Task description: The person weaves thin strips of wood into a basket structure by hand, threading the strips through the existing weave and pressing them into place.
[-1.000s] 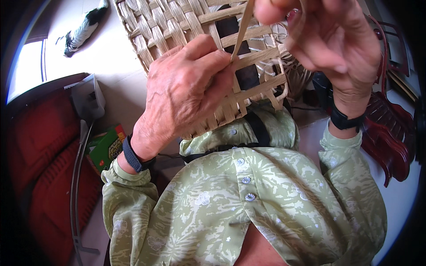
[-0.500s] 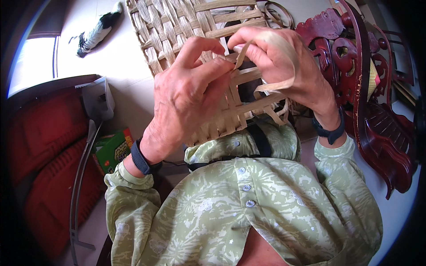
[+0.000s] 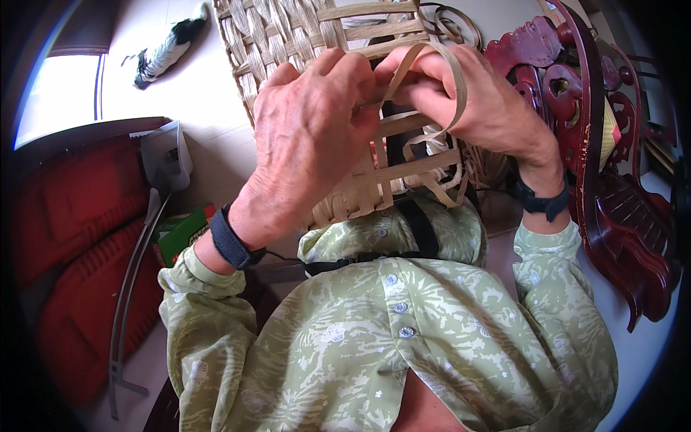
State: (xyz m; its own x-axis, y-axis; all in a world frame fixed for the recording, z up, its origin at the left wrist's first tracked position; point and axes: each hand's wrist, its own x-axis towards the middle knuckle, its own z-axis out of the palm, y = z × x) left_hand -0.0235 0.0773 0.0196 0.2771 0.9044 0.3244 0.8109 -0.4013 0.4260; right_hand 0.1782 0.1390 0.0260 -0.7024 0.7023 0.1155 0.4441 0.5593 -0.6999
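Observation:
A flat woven frame of pale tan strips [image 3: 273,29] lies over my lap, close-woven at upper left, with open squares at the middle and right. My left hand [image 3: 309,137] is bent over its middle, fingertips pinched on a strip near the weave and partly hidden. Just right of it my right hand [image 3: 475,108] has its fingers curled round the same area, closed on the strip. A loose flat strip [image 3: 455,79] loops over the right hand's fingers and hangs down over the right part of the frame.
Dark red carved wooden furniture [image 3: 597,180] stands close at my right, red padded cushions [image 3: 75,209] at my left beside a grey metal piece [image 3: 162,155] and a green box [image 3: 176,234]. A black-and-white thing, perhaps an animal [image 3: 169,50], lies on the pale floor at upper left.
My right hand has come down from the upper right to beside my left hand, its fingers now tucked into the weave. The left hand has shifted slightly, fingers more curled.

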